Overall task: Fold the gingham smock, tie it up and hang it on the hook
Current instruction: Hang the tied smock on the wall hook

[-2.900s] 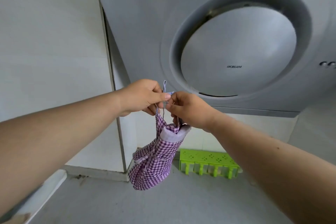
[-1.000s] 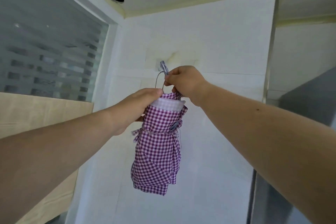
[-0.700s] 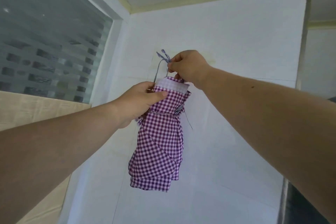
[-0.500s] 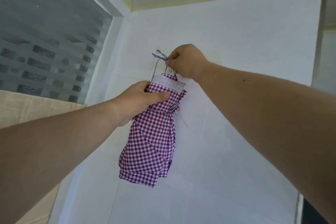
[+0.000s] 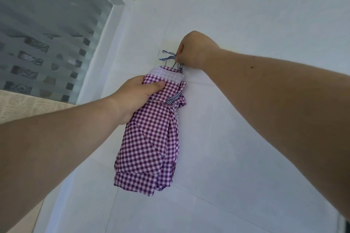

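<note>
A: On the left, the left hand (image 5: 135, 98) is wrapped around the top of the purple-and-white gingham cotton smock (image 5: 149, 138), thumb across the front just under the pale checked band, fingers closed behind it.

B: And the bundle itself?

A: It's folded into a long roll, cinched by a tie near the top, hanging against the white tiled wall (image 5: 246, 138), well below the ceiling edge. It looks soft and light: it sags into folds and would slump if it were gripped low, so I'd hold it high, at the cinched neck, where the layers are bunched firm.

B: Then the right?

A: The right hand (image 5: 197, 51) is pinched shut on the thin blue-and-white striped hanging loop (image 5: 168, 56), pressed close to the wall. The cord is limp and narrow, so it needs a fingertip pinch. I can't see the hook; the hand covers that spot.
</note>
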